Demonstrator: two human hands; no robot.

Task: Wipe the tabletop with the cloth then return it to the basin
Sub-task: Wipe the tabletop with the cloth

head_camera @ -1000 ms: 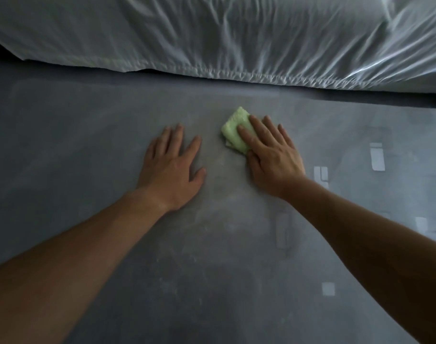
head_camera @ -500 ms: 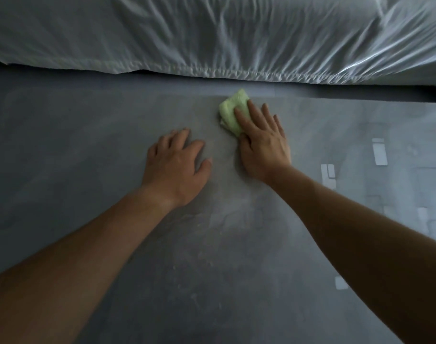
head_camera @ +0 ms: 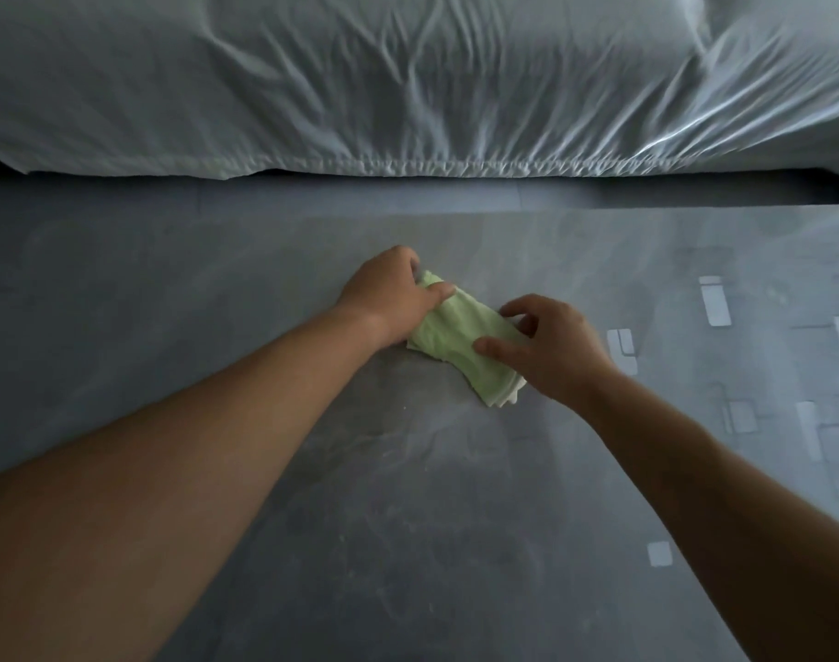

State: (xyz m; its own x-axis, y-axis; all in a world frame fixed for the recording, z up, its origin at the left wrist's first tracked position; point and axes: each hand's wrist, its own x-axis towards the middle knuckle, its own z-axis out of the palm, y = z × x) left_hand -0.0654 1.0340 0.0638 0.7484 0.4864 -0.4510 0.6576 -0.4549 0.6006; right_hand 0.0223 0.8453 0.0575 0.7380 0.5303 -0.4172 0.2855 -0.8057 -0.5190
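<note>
The folded cloth [head_camera: 456, 339] looks soft and light, and is best held by its ends. The left hand [head_camera: 389, 298] curls round the far end, and the right hand [head_camera: 551, 348] pinches the near one.

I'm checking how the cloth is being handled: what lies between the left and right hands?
In the head view the green cloth spans the stretch on the tabletop: the left hand grips its far end, the right hand pinches its near side.

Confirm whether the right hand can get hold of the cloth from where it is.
Probably yes: the right hand is on the cloth, thumb on top, fingers curled over its edge. Nothing lies between them; the left hand grips only the other end.
</note>
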